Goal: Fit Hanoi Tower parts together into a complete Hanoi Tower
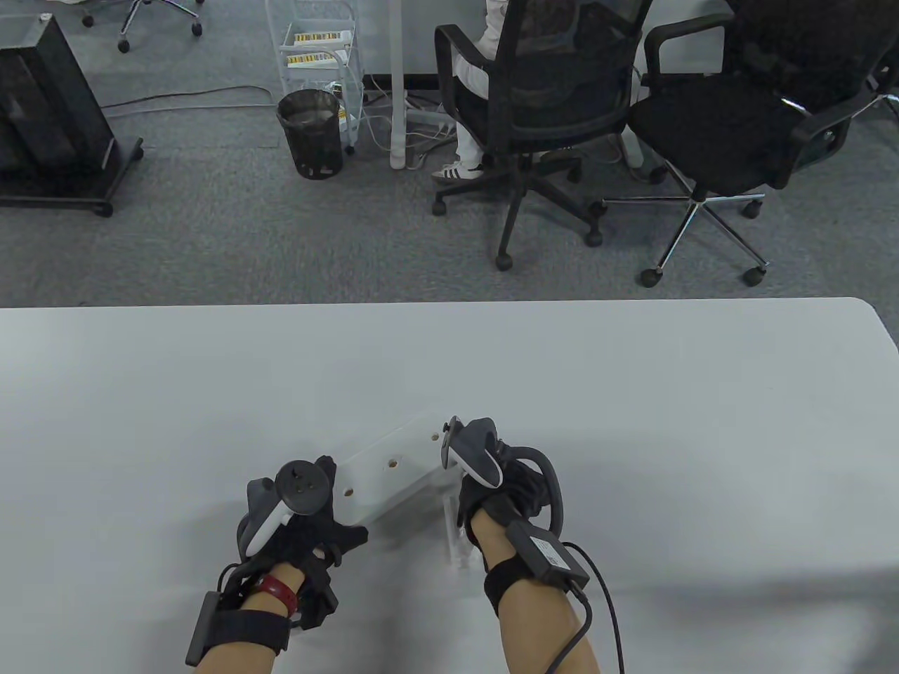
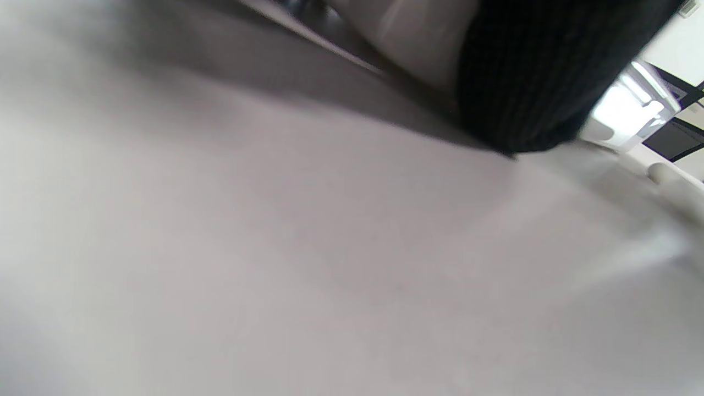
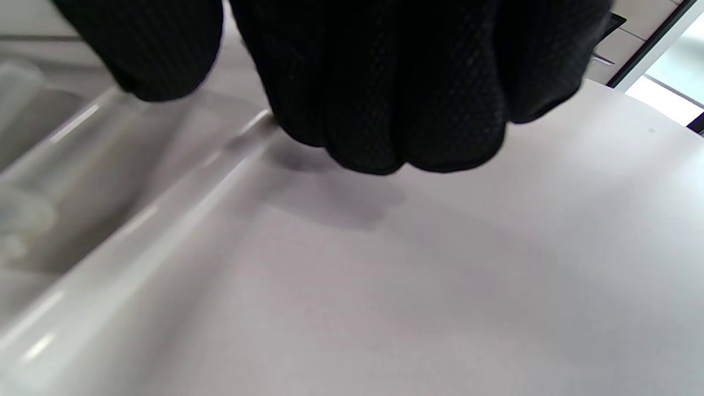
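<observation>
A white Hanoi Tower base with three peg holes lies slanted on the table between my hands. My left hand holds its near left end; in the left wrist view a gloved finger lies against a white surface that may be the base. My right hand is at the base's right end, next to a long clear plastic piece. In the right wrist view my curled fingers rest on the table at the edge of that clear piece. I cannot tell if they grip it.
The white table stretches wide around my hands, with its far edge near mid-frame. Office chairs and a black waste bin stand on the grey floor beyond it.
</observation>
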Demonstrator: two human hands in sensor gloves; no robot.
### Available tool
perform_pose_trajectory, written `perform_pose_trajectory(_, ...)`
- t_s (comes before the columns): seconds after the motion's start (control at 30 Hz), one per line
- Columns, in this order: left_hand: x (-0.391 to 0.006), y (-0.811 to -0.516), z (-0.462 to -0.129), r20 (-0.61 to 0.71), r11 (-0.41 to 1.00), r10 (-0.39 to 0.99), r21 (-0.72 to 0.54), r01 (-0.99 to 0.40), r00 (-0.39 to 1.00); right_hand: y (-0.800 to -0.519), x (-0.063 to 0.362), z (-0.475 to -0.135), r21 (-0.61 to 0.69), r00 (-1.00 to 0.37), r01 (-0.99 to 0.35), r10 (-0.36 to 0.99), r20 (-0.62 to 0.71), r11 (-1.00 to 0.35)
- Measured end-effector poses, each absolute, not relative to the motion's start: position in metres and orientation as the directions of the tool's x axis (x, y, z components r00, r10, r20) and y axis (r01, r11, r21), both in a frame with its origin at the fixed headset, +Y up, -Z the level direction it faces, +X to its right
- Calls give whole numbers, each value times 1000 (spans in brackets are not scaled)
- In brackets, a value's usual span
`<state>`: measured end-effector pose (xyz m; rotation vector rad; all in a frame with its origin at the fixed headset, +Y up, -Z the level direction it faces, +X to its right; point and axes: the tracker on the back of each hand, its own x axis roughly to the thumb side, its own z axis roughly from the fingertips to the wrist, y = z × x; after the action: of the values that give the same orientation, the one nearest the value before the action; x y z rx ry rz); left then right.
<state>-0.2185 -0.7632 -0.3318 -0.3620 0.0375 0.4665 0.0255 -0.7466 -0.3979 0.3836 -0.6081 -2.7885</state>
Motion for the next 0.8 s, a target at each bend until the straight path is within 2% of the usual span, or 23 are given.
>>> perform_pose_trajectory(0.13, -219, -764, -332, -118, 831, 433, -333, -446, 894, -755, 25, -401, 454, -924, 192, -316, -215, -870)
perform_pose_trajectory(0.5, -219, -764, -332, -119, 831, 431, -334, -445, 895, -755, 26, -400, 418, -922, 163, -289, -258, -894)
perform_pose_trajectory(0.8, -219, -765, -333, -120, 832, 429, -334, -443, 895, -751, 30, -395, 402, -938, 180, -280, -206, -898)
